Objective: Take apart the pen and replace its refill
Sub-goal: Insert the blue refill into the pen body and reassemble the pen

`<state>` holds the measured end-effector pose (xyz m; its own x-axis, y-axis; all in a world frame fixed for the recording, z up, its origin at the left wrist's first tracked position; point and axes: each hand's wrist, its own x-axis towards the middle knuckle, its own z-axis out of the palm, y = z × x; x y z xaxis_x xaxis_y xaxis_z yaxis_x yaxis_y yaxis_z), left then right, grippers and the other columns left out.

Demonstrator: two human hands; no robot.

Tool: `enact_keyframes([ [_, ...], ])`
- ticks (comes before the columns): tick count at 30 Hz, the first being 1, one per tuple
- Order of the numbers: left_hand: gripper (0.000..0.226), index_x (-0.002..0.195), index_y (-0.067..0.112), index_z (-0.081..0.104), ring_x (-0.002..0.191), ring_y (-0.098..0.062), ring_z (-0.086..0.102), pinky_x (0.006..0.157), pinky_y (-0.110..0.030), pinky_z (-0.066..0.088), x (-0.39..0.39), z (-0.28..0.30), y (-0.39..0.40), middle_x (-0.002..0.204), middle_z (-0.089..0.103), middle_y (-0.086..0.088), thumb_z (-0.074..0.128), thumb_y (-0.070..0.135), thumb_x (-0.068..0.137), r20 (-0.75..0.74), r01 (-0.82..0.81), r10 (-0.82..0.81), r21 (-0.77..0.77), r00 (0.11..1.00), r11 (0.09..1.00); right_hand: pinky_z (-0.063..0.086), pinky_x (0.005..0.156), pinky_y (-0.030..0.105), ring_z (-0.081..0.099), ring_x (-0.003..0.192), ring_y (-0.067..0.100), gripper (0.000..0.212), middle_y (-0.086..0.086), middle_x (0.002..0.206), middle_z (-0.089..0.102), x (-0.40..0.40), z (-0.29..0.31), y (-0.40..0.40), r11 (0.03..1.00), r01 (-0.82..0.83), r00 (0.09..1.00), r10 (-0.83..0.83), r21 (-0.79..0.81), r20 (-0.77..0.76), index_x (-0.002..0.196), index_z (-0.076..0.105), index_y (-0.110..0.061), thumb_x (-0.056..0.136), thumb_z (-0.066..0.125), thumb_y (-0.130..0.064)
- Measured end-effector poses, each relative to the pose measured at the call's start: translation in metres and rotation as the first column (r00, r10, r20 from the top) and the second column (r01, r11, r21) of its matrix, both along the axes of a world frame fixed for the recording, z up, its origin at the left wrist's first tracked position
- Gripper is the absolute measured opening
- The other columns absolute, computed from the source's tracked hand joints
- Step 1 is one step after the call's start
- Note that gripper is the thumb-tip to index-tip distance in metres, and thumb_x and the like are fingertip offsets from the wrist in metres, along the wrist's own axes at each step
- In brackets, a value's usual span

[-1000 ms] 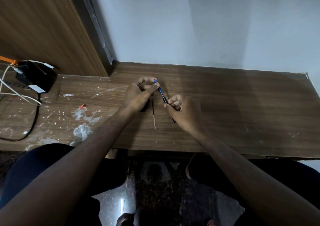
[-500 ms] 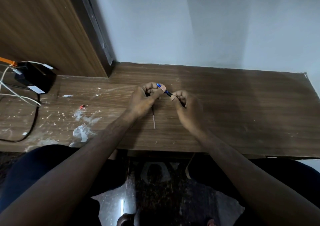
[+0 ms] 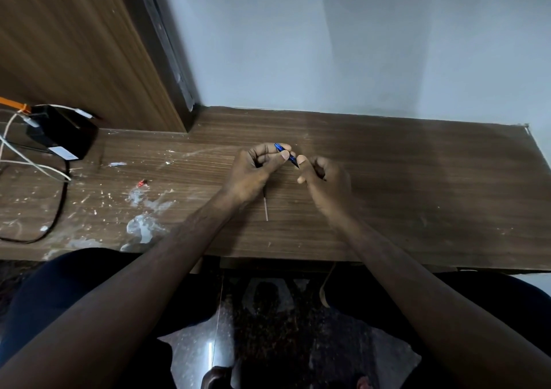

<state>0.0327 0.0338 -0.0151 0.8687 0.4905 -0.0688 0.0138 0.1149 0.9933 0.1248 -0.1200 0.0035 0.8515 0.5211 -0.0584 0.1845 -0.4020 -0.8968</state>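
Note:
A slim blue and black pen (image 3: 286,154) is held above the wooden desk (image 3: 417,198), tilted from upper left to lower right. My left hand (image 3: 256,169) pinches its blue upper end between thumb and fingers. My right hand (image 3: 325,180) grips the dark lower end, which is mostly hidden in the fist. A thin refill (image 3: 265,209) lies on the desk below my left hand, pointing towards me, its far end hidden by the wrist.
A black box (image 3: 61,133) with white and black cables (image 3: 35,165) sits at the far left. White paint smears (image 3: 143,224) and a small red bit (image 3: 142,183) mark the desk's left part. A wooden panel and a wall close off the back.
Both hands have moved closer together and a little away from me along the pen. The pen shows less length between them. The refill on the desk has not moved.

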Motion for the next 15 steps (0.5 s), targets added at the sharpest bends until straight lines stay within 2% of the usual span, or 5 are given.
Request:
enact_keyframes([
  [2,0.014,0.108,0.028,0.084,0.104,-0.012,0.078,0.096,-0.022,0.056,0.0003,0.0022,-0.0004,0.107,0.085,-0.011,0.077,0.031,0.096,0.013,-0.015,0.016,-0.029,1.000,0.999,0.050,0.060,0.022,0.070,0.063,0.003,0.018,-0.001,0.074,0.078,-0.0014,0.0023,-0.0006,0.999,-0.021,1.000,0.021,0.035,0.000,0.099,0.073,-0.022,0.095,0.075,-0.039],
  [4,0.011,0.104,0.028,0.084,0.102,-0.010,0.077,0.099,-0.024,0.054,0.0004,0.0039,0.0004,0.107,0.083,-0.020,0.076,0.026,0.098,0.018,-0.026,0.026,-0.012,0.999,1.000,0.051,0.061,0.028,0.069,0.061,0.011,0.012,-0.004,0.072,0.077,-0.0016,0.0019,-0.0009,0.997,-0.061,0.998,0.060,0.036,0.020,0.098,0.073,-0.023,0.098,0.071,-0.035],
  [7,0.011,0.107,0.025,0.083,0.095,-0.007,0.076,0.093,-0.017,0.054,-0.0004,0.0064,-0.0008,0.107,0.079,-0.030,0.075,0.023,0.100,0.017,-0.007,0.007,0.020,1.000,1.000,0.048,0.055,0.035,0.058,0.053,0.023,0.031,-0.009,0.065,0.073,-0.0010,-0.0001,-0.0012,0.998,-0.068,0.998,0.068,0.019,-0.002,0.099,0.079,-0.020,0.108,0.056,-0.039],
  [12,0.013,0.111,0.017,0.081,0.102,-0.010,0.077,0.103,-0.025,0.056,-0.0011,0.0091,-0.0012,0.112,0.081,-0.025,0.073,0.016,0.102,-0.004,-0.040,0.040,0.012,0.999,0.999,0.046,0.062,0.011,0.068,0.062,-0.004,0.014,-0.007,0.071,0.077,-0.0031,0.0006,0.0009,0.997,-0.074,0.997,0.073,0.036,0.018,0.100,0.072,-0.020,0.097,0.073,-0.034],
  [15,0.016,0.115,0.013,0.080,0.103,-0.012,0.076,0.110,-0.029,0.054,-0.0017,0.0103,-0.0012,0.114,0.080,-0.027,0.072,0.016,0.102,-0.028,-0.020,0.020,0.029,0.999,0.999,0.048,0.063,0.025,0.062,0.055,-0.004,0.026,-0.011,0.065,0.072,-0.0015,-0.0016,0.0004,0.995,-0.091,0.996,0.091,0.031,0.022,0.098,0.077,-0.016,0.107,0.059,-0.033],
])
